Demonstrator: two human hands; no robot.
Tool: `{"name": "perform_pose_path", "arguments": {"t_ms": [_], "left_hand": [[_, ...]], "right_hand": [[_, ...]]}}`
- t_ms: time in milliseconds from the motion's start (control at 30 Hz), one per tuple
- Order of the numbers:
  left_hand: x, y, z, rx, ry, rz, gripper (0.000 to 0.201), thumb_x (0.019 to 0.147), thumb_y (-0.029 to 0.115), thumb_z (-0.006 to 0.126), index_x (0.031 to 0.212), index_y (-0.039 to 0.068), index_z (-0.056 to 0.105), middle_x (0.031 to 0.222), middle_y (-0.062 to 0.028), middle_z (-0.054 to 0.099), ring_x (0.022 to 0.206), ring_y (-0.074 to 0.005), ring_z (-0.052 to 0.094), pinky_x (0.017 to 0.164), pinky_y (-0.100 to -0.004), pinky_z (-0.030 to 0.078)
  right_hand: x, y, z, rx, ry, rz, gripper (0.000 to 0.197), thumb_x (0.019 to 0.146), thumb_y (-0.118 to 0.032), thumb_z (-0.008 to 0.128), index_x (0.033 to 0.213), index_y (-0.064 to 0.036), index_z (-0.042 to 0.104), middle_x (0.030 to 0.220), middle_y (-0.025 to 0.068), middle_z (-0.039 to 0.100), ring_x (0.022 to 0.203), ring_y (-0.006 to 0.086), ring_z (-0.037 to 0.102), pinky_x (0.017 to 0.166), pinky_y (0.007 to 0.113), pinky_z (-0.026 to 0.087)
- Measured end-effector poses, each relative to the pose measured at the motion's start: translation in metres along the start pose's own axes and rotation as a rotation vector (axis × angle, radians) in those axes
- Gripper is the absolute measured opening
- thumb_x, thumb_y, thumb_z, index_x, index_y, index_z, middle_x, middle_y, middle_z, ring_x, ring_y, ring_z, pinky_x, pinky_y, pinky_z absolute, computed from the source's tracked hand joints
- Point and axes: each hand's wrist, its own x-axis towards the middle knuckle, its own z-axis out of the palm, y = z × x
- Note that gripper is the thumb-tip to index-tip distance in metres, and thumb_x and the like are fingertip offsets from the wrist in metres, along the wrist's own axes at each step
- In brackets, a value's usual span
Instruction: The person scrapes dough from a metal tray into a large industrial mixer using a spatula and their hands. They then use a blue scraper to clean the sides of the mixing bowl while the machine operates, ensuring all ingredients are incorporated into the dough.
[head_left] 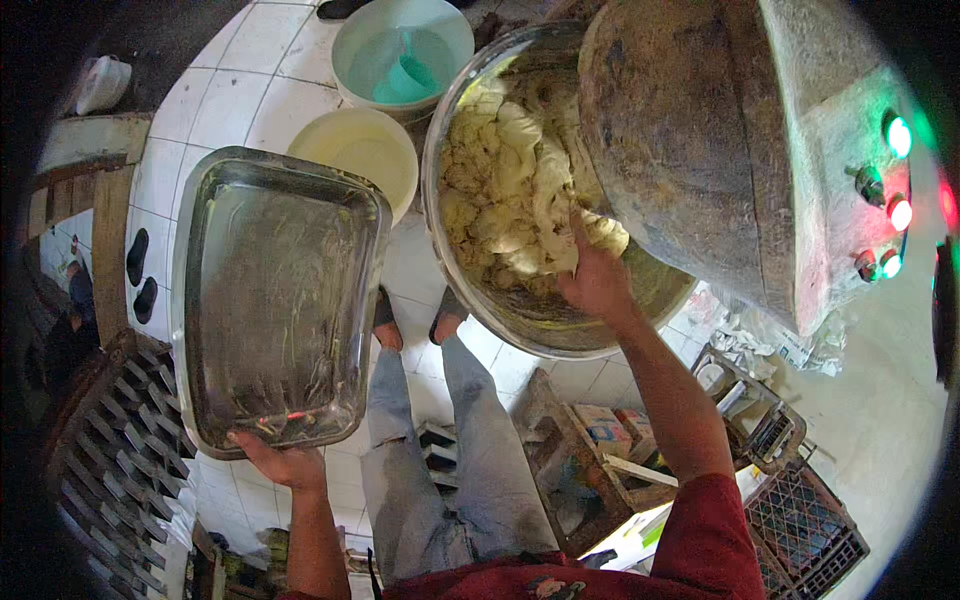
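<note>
At the left, my left hand (283, 462) grips the near rim of a large rectangular metal baking tray (280, 300). Greasy streaks mark the tray's dark inside, and nothing lies in it. My right hand (597, 278) reaches over the near right side of a big round metal mixing bowl (437, 215), its fingers in the pale, lumpy dough (520, 190). Some fingertips are hidden by the dough, so how much of it the hand holds is unclear. The far right of the bowl is covered by the mixer's body (690, 130).
Beyond the tray stand a pale yellow bucket (375, 150) and a white tub (350, 50) with a turquoise scoop (408, 78). Lit buttons (899, 212) dot the mixer's side. A wooden crate (570, 470), a black plastic crate (810, 530) and a slatted rack (120, 450) flank my legs.
</note>
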Motion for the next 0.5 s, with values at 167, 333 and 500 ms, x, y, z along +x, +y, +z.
{"name": "perform_pose_path", "arguments": {"t_ms": [167,333,500], "left_hand": [[0.042,0.094,0.050,-0.659,0.328,-0.670,0.069,0.108,0.050,0.034,0.159,0.006,0.020,0.162,-0.0140,0.027,0.145,-0.0287,0.032,0.123,-0.0460,0.022],[0.011,0.012,0.007,0.512,-0.017,0.180,0.069,0.108,0.048,0.036,0.158,0.003,0.020,0.162,-0.0133,0.027,0.145,-0.0275,0.032,0.122,-0.0459,0.024],[0.011,0.012,0.011,-0.005,-0.017,-0.060,0.067,0.103,0.024,0.059,0.152,-0.008,0.027,0.158,-0.0287,0.029,0.143,-0.0410,0.033,0.121,-0.0499,0.024]], "right_hand": [[0.006,0.001,0.023,-0.113,0.024,0.004,0.084,0.079,-0.032,0.069,0.154,-0.0127,0.037,0.100,0.0211,0.073,0.099,0.0402,0.069,0.090,0.050,0.054],[0.015,0.026,-0.002,1.287,-0.272,-0.033,0.060,0.086,-0.025,0.058,0.144,-0.0117,0.052,0.090,0.0051,0.068,0.060,0.0149,0.053,0.059,0.030,0.046],[0.030,0.081,0.022,2.175,-0.208,0.231,0.042,0.094,-0.029,0.051,0.131,-0.0122,0.060,0.081,-0.0008,0.056,0.051,0.0103,0.032,0.052,0.023,0.031]]}}
